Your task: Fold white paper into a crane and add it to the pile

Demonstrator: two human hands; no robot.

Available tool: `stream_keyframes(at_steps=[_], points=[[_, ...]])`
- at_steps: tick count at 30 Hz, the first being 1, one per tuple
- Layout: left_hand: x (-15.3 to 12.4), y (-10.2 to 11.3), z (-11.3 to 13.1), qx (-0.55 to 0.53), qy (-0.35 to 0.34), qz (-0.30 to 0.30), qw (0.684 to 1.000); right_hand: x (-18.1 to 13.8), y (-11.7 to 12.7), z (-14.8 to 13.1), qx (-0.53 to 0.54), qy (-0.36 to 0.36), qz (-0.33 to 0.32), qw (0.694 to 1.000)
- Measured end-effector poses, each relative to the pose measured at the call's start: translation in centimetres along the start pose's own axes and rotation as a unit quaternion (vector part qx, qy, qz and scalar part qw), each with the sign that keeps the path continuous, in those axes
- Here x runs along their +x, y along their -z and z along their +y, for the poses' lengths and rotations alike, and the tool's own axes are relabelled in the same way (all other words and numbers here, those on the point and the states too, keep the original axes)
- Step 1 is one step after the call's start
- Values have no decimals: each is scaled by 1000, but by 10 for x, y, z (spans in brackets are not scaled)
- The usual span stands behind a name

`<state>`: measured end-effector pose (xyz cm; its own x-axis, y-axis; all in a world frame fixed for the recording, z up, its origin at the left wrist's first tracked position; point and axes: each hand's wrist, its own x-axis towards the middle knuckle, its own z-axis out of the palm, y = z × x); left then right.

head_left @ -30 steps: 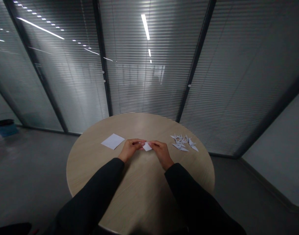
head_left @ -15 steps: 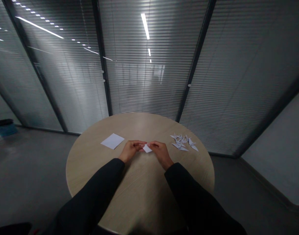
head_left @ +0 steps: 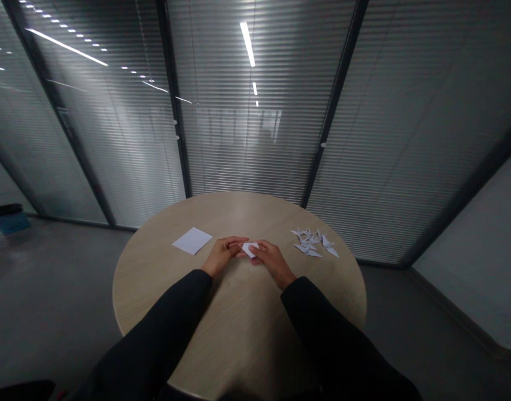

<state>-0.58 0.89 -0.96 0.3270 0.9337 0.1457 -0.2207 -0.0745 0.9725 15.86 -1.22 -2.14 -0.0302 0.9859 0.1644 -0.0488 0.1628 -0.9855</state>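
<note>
At the middle of the table (head_left: 238, 312), both hands meet on the small folded paper (head_left: 249, 248); left hand (head_left: 222, 253) and right hand (head_left: 272, 259) each pinch an edge, grip closed on it; it looks feather-light, thin, quick to crease, best held by its corners; blank sheet (head_left: 192, 240) at ten o'clock, folded cranes (head_left: 314, 244) at two o'clock.

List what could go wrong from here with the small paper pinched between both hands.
1. The small folded paper is pinched only by fingertips of the left hand and right hand; the grip could slip and skew a crease.
2. The room is dim, so edges may be lined up wrongly.
3. The pile of folded paper figures lies close to the right hand; a wide move might scatter them.
</note>
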Motion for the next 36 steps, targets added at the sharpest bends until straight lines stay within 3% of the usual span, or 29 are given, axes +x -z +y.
stream_keyframes(at_steps=[8,17,21,25,30,36], points=[[-1,-4,1,-7,13,30,999,-1,-1,3,52,-43,-48,997],[-2,-8,-2,-73,47,75,993,-4,-3,-3,67,-32,-11,997],[-2,-6,-1,-54,-7,58,997,-1,-2,-1,55,-10,6,998],[-3,-8,2,83,-93,1,992,0,1,1,-83,66,26,994],[-6,-10,7,238,-203,18,950,-6,0,-2,-219,191,15,957],[-10,-10,13,247,-257,29,934,-9,-3,-7,-260,270,27,927]])
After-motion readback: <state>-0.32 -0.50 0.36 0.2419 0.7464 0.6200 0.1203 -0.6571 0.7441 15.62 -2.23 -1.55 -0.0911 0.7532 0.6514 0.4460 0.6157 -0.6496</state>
